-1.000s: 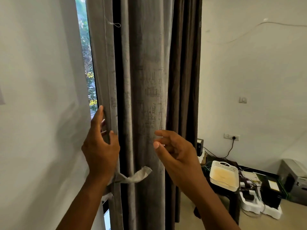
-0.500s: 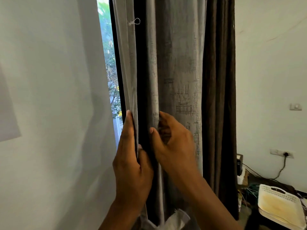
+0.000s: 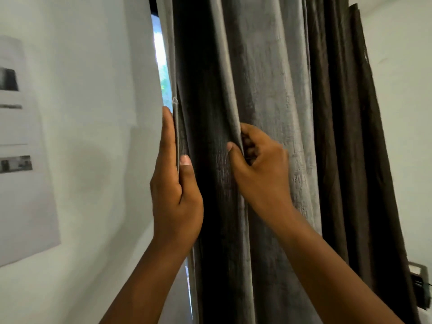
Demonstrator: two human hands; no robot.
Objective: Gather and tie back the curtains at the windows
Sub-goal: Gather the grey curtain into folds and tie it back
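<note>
A grey textured curtain (image 3: 268,85) hangs in folds down the middle of the view, with a darker brown curtain (image 3: 346,136) behind it on the right. My left hand (image 3: 175,183) pinches the curtain's left hem between thumb and straight fingers. My right hand (image 3: 259,169) grips a fold of the grey curtain a little to the right, fingers curled into the cloth. A narrow strip of window (image 3: 161,64) shows bright at the curtain's left edge. The tie-back strip is out of view.
A white wall (image 3: 81,113) stands close on the left with a printed paper sheet (image 3: 21,148) stuck to it. Another white wall (image 3: 402,113) lies to the right, with a small dark device (image 3: 418,281) low at the right edge.
Both hands have risen along the curtain and closed on it. The view has moved closer and up, so the tie strip and the floor items have dropped out of sight.
</note>
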